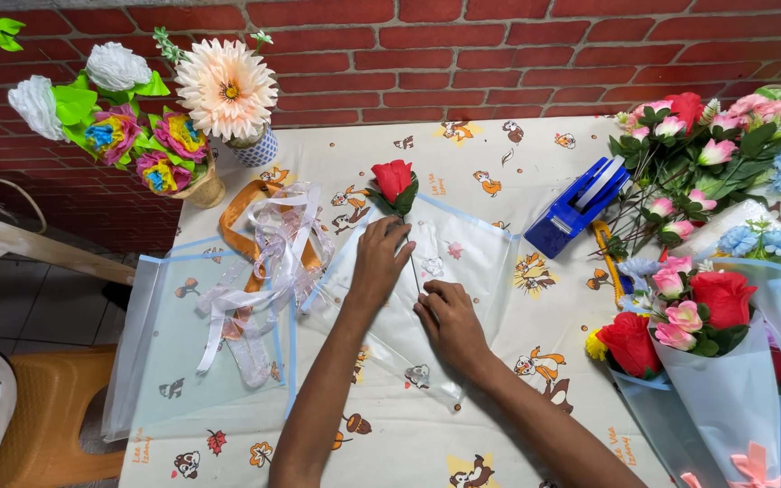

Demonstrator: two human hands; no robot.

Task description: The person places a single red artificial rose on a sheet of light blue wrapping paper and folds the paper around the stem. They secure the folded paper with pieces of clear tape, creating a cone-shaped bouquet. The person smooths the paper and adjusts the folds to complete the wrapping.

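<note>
— Red fabric petals, tight and rounded: the rose (pixel 392 179) lies on a clear, glossy wrapping sheet (pixel 463 253) at the table's middle.

— And the hands?

— The left hand (pixel 380 262) pinches the thin stem just below the leaves; the right hand (pixel 449 321) grips the stem lower down, fingers curled.

— Beside them?

— Curly white and orange ribbons (pixel 264 262), left; a boxy blue tape dispenser (pixel 576 206), right, on the cartoon-printed tablecloth (pixel 499 434).

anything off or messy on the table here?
Nothing damaged or spilled. Only untidy spot: the white and orange ribbons lie in a loose tangle left of the hands. The left hand and right hand press the red rose stem onto the clear wrapping sheet.
</note>
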